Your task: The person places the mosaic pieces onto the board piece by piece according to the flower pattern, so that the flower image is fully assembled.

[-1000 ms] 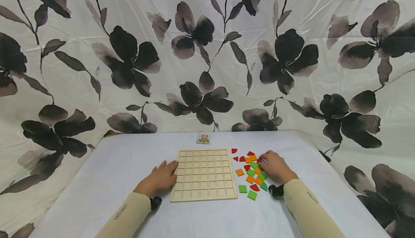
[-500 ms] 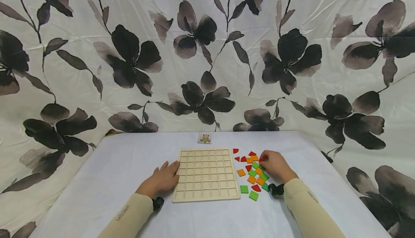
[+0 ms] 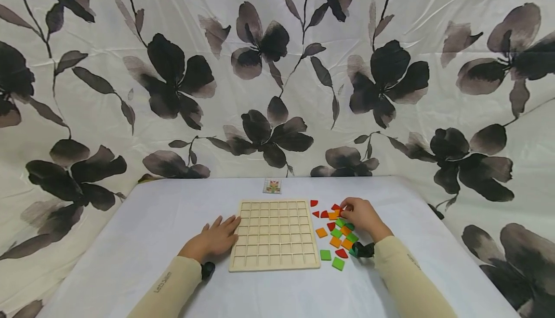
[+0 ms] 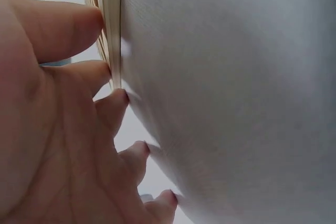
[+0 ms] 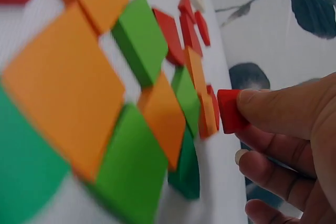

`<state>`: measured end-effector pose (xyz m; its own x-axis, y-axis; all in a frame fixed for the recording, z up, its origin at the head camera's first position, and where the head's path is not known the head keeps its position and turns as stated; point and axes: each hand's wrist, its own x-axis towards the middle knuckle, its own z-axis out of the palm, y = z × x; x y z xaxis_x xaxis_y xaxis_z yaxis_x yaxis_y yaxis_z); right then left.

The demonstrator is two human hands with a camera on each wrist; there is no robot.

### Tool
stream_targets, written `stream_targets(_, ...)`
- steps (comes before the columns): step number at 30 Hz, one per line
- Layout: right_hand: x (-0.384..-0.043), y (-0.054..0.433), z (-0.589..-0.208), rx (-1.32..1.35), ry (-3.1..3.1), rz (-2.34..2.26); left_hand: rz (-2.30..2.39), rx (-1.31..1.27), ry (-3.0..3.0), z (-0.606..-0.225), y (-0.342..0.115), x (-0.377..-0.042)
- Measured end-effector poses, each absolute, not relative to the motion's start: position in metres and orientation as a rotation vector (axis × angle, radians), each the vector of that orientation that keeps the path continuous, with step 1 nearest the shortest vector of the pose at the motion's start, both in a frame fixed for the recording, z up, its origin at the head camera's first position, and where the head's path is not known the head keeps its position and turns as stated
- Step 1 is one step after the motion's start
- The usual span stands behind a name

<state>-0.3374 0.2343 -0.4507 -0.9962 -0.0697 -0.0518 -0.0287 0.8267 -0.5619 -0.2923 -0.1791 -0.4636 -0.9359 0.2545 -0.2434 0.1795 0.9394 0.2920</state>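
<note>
My right hand (image 3: 364, 218) pinches a small red block (image 5: 231, 111) between thumb and fingers, just off the cloth in the right wrist view. It is over the far right part of a loose cluster of flat red, orange and green blocks, including an orange square (image 5: 65, 85) and a green square (image 5: 139, 40). A square wooden grid board (image 3: 277, 235) lies left of the cluster, its visible cells bare. My left hand (image 3: 213, 239) rests with spread fingers against the board's left edge; in the left wrist view, the thumb (image 4: 68, 31) touches that wooden edge (image 4: 112, 30).
A small printed pattern card (image 3: 272, 186) lies behind the board near the table's back edge. White cloth (image 3: 143, 221) covers the table. A floral fabric backdrop (image 3: 325, 115) stands behind it. Two green squares, one of them a nearer green block (image 3: 338, 263), lie beside the board's front right corner.
My right hand has shifted slightly left and away from me with the red block, uncovering more of a dark green piece. My left hand keeps its place at the board.
</note>
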Motion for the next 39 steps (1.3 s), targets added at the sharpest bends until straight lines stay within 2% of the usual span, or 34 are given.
stream_targets(22,-0.347,0.163,-0.438,-0.176,2.89,-1.087,0.362,0.274,2.819,-0.462,-0.182,-0.286)
stream_targets(39,-0.359,0.129,-0.442,-0.294,2.93,-1.126,0.395,0.253,2.792,-0.461,-0.179,-0.289)
